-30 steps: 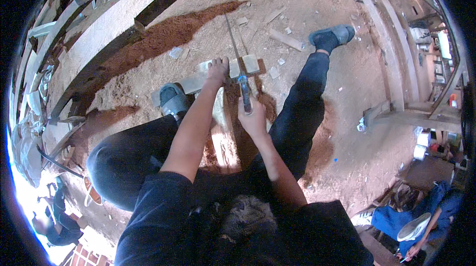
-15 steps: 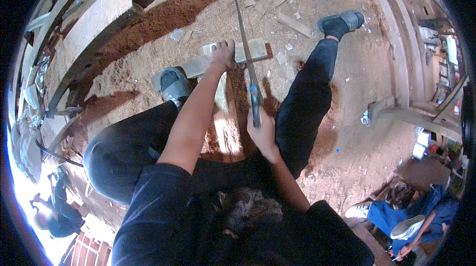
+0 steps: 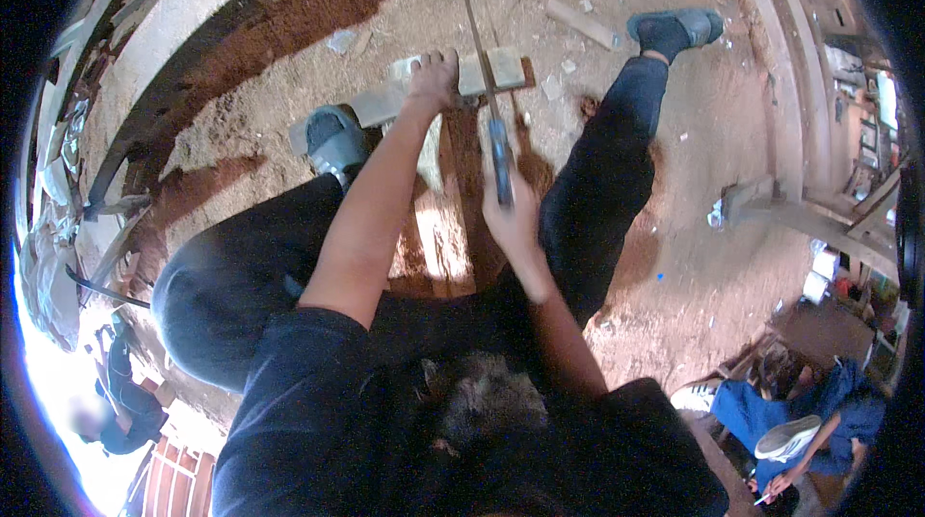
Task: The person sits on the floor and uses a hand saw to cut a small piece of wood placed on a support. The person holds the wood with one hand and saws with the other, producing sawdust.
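Note:
My right hand (image 3: 513,220) is wrapped round the dark handle of a handsaw (image 3: 498,149). Its long narrow blade points away from me and crosses a pale wooden board (image 3: 505,71) to the right of my left hand. My left hand (image 3: 436,80) grips this board, with its fingers over the far edge. The board lies crosswise on another piece of wood (image 3: 443,238) that runs back between my legs. My left foot, in a grey sandal (image 3: 337,144), rests at the board's left end. The blade's contact with the wood is too small to make out.
A large curved timber (image 3: 183,35) stretches along the left over reddish sawdust (image 3: 318,16). Wood offcuts (image 3: 583,26) lie beyond the board. A wooden frame (image 3: 809,223) stands at right. One person (image 3: 800,430) sits at lower right; another (image 3: 130,401) is at far left.
My right hand has pushed the saw a little away from me. My left hand keeps its place on the board. The whole view has shifted slightly.

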The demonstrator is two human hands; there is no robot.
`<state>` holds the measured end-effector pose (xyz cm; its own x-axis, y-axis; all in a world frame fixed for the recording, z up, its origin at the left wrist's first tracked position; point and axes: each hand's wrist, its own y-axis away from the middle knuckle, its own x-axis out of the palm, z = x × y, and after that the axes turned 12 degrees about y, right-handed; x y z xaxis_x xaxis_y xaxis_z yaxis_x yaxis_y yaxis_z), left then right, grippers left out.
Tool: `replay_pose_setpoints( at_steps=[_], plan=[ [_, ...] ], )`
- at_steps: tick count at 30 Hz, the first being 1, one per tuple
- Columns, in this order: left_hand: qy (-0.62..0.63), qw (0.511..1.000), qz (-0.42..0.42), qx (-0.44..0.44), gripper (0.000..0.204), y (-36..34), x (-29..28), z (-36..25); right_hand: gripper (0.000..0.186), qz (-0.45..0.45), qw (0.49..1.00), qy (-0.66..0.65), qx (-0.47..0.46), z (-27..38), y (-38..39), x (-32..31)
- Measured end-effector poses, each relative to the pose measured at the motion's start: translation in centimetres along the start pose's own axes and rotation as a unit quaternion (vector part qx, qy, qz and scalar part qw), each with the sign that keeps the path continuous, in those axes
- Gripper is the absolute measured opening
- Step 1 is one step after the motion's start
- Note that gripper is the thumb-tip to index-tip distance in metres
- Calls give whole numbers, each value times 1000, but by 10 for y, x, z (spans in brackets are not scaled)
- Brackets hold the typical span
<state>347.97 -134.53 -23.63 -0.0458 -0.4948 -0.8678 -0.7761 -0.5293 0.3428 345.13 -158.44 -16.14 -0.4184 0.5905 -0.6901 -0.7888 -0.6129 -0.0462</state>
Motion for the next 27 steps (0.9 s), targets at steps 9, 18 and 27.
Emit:
replay_pose_setpoints(
  at_steps=[9, 18, 27],
  plan=[
    [9, 999, 39, -10, 102, 4, -9, -11, 28, 0, 1000, -6, -24, -13, 26, -12],
    [6, 1000, -9, -7, 94, -3, 11, 9, 17, 33, 999, -6, 20, 3, 2, 0],
    [-6, 1000, 16, -1, 86, 3, -2, -4, 20, 67, 995, -6, 71, 20, -31, 2]
  ],
)
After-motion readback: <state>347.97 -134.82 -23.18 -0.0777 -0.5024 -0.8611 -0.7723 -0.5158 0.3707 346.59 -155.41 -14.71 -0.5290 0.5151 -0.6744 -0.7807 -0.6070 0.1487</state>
